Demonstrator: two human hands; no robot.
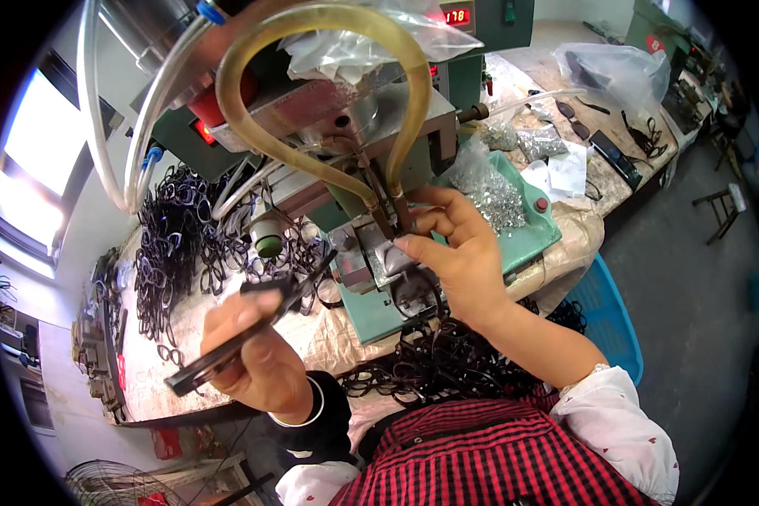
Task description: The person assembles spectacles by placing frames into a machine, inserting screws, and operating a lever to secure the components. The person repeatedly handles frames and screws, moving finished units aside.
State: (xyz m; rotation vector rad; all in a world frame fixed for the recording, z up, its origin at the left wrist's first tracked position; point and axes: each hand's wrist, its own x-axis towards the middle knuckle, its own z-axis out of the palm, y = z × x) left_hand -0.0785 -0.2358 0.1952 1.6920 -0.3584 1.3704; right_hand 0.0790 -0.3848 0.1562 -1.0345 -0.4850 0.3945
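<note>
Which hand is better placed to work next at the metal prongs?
Probably the right hand: it is at the metal prongs by the yellow hose, while the left hand holds a dark strip farther off.

Left hand (266,363) blurry, so is the dark eyewear part (196,371) in it; exact shape unclear. Whatever sits at right hand (464,253) fingertips: too small, partly hidden by fingers, can't tell. Machine (312,115) cut off at top. Silver bits (504,205) too tiny to identify. Blue basket (614,314) partly behind forearm. Checked apron (455,455), wire fan (114,482) cut off below.
</note>
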